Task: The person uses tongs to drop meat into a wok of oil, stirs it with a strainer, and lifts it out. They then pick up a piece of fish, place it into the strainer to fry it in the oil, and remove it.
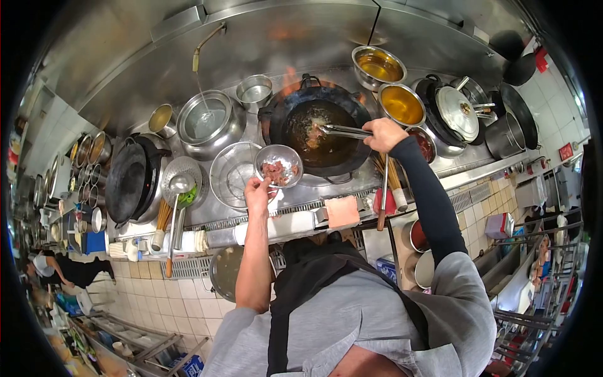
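In the head view, my left hand (257, 193) grips the rim of a small metal bowl (286, 154) that holds raw-looking meat pieces (274, 172). The bowl is tipped a little, close to the near-left edge of the wok. My right hand (384, 134) is closed round metal tongs (345, 131), which reach left over the wok (344, 107). At the tips of the tongs, browned pieces (314, 134) lie in bubbling dark oil. Flames (290, 80) show behind the wok. Beneath the small bowl stands a wire strainer (225, 169).
Two bowls of yellow oil (402, 105) stand right of the wok. A water-filled pot (204, 119) sits left under a running tap (196, 60). A perforated ladle (182, 173) and another wok (125, 179) are further left. A person (69, 270) is at the far left.
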Available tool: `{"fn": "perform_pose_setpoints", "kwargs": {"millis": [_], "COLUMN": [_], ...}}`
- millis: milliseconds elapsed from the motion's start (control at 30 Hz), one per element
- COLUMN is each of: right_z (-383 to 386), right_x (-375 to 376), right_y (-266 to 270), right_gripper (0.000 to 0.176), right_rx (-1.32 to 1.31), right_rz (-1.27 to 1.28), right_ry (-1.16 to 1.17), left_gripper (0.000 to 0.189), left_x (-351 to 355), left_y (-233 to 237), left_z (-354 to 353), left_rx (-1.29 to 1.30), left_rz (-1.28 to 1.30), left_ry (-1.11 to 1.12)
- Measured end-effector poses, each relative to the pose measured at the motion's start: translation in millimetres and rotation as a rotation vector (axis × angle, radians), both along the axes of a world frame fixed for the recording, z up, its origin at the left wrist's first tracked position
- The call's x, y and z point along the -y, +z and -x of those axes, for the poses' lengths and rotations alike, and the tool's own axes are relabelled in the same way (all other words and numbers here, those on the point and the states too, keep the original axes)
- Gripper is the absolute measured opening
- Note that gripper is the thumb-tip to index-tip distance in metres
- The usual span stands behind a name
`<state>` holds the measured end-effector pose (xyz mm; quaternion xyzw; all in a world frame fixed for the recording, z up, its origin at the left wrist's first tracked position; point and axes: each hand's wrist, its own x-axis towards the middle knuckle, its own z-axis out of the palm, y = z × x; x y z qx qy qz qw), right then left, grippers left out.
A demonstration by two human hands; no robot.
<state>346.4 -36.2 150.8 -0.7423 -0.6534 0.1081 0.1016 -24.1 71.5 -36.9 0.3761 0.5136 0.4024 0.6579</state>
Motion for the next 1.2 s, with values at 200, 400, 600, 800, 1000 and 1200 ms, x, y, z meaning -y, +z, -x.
{"fn": "perform_pose_setpoints", "kwargs": {"millis": [200, 400, 600, 800, 1000, 1200], "right_z": [-12, 27, 116, 121, 94, 110], "right_x": [-30, -5, 47, 30, 49, 36], "right_y": [-89, -28, 54, 13, 40, -8], "right_gripper": [0.028, 0.026, 0.026, 0.037, 0.038, 0.031], "right_rx": [0.139, 0.079, 0.010, -0.042, -0.225, -0.164], "right_rz": [0.098, -0.018, -0.019, 0.233, 0.013, 0.089], "right_ry": [-0.138, -0.096, 0.198, 0.269, 0.221, 0.271], "left_gripper": [0.018, 0.017, 0.016, 0.014, 0.015, 0.015], "left_x": [15, 23, 28, 44, 34, 40], "left_y": [1, -2, 5, 21, -8, 19], "left_z": [20, 44, 40, 28, 28, 16], "left_rx": [0.045, 0.055, 0.032, 0.074, 0.038, 0.069], "left_rz": [-0.001, -0.046, -0.126, -0.194, -0.123, -0.117], "left_ry": [0.059, 0.067, -0.015, -0.142, -0.076, -0.135]}}
